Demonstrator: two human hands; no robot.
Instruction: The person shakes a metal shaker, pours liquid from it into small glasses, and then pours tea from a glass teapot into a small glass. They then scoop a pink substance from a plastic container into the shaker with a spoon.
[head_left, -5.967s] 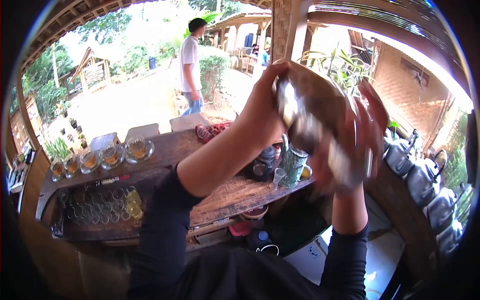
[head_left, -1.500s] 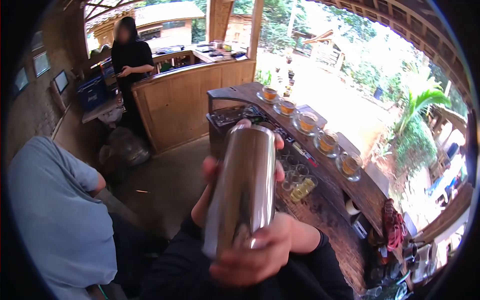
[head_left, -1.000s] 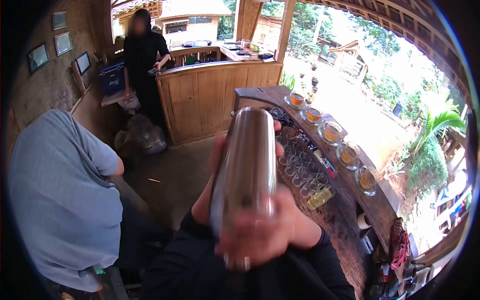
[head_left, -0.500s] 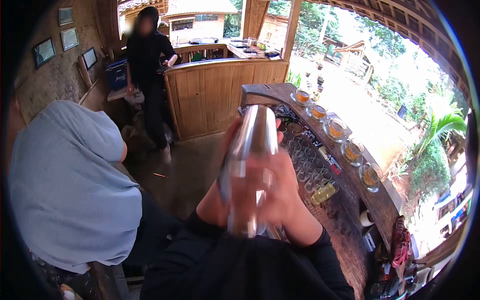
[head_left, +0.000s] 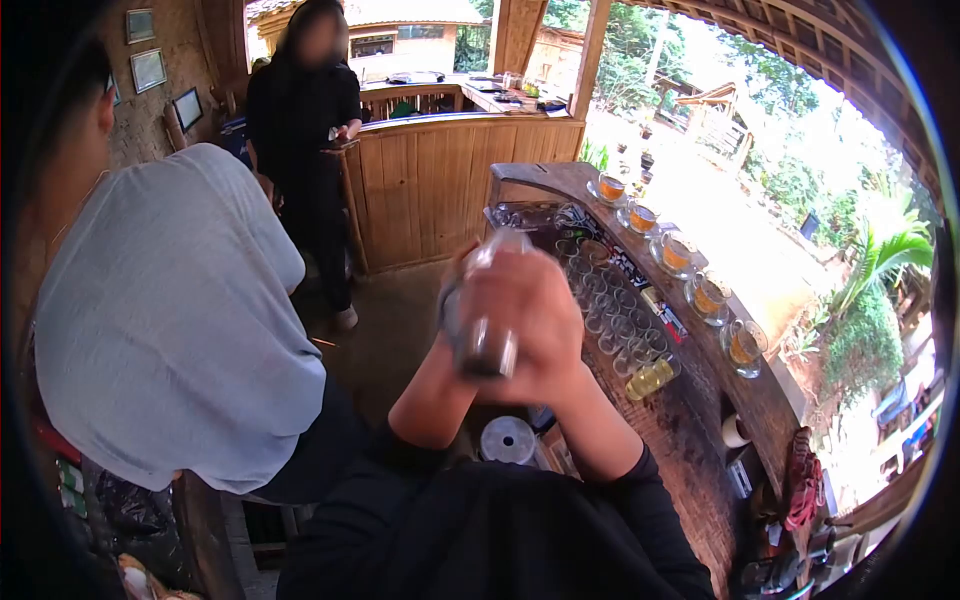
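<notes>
A shiny metal shaker [head_left: 488, 350] is held between both of my hands in front of my chest, blurred by motion. My right hand [head_left: 535, 315] wraps over its upper and right side. My left hand [head_left: 452, 305] grips it from the left and is partly hidden behind the metal. The shaker's near end points down toward me. To the right, several glass cups of amber drink [head_left: 676, 252] stand on saucers along the raised counter ledge [head_left: 640, 238].
Rows of glasses [head_left: 612, 310] and a yellow-green bottle [head_left: 652, 379] are on the lower counter [head_left: 680, 440]. A person in a grey head covering [head_left: 180, 310] is close on my left. Another person in black [head_left: 305, 130] stands beyond, by a wooden partition [head_left: 450, 190]. A round lid [head_left: 508, 441] lies below my hands.
The shaker has tipped from upright to pointing more toward me, with both hands still around it. The person in grey leans differently, and a further person's head shows at the left edge.
</notes>
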